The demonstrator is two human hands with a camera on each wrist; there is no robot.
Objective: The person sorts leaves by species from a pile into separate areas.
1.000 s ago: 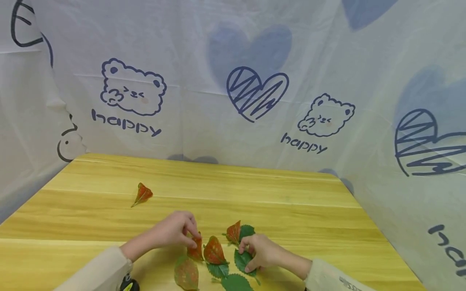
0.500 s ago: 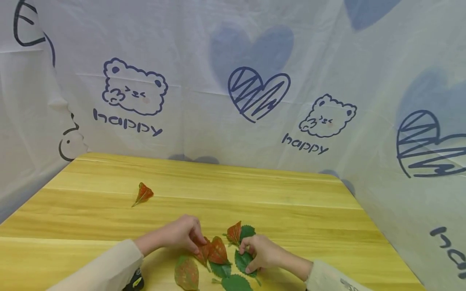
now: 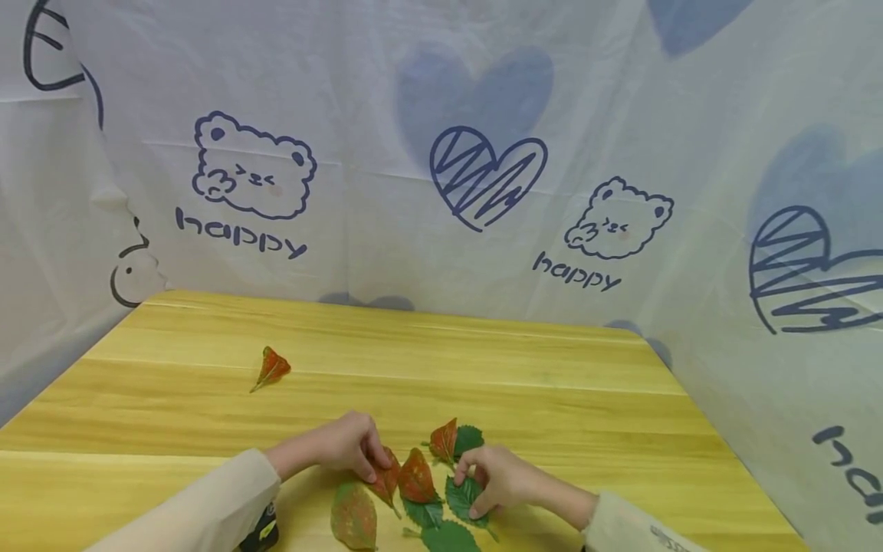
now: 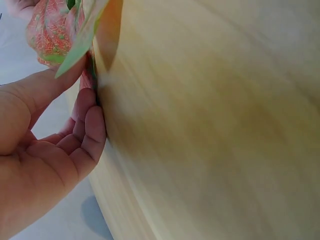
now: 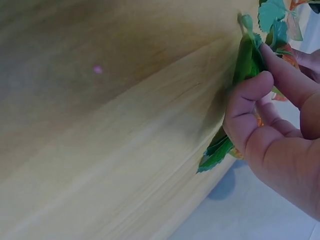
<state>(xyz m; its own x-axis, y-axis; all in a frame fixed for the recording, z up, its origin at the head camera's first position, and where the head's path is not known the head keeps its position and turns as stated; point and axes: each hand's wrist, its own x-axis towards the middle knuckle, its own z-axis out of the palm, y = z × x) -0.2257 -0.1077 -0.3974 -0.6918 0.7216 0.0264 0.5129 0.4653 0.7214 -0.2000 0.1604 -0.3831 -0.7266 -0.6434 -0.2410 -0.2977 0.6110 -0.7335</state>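
My left hand (image 3: pixel 348 445) pinches a red leaf (image 3: pixel 388 479) against the table, thumb on its near side; in the left wrist view the other fingers (image 4: pixel 92 125) curl down to the wood. My right hand (image 3: pixel 507 479) grips a green toothed leaf (image 3: pixel 461 498) between thumb and fingers, its stem pointing toward me. Between the hands, a second red leaf (image 3: pixel 417 477) overlaps a green leaf (image 3: pixel 424 512). Nearer me lie another green leaf (image 3: pixel 448 537) and a mottled red-green leaf (image 3: pixel 353 517). Just beyond my right fingers, a small red leaf (image 3: pixel 443 439) adjoins a dark green one (image 3: pixel 470 438).
Farther off on the wooden table (image 3: pixel 517 368) lies a lone red leaf (image 3: pixel 272 366). A pale printed cloth (image 3: pixel 372 230) hangs behind the table and along its sides. A black device (image 3: pixel 262 530) sits beneath my left sleeve.
My left hand has moved right and slightly nearer me, bringing its red leaf closer to the middle red leaf, which has also shifted a little right. My right hand has stayed nearly still.
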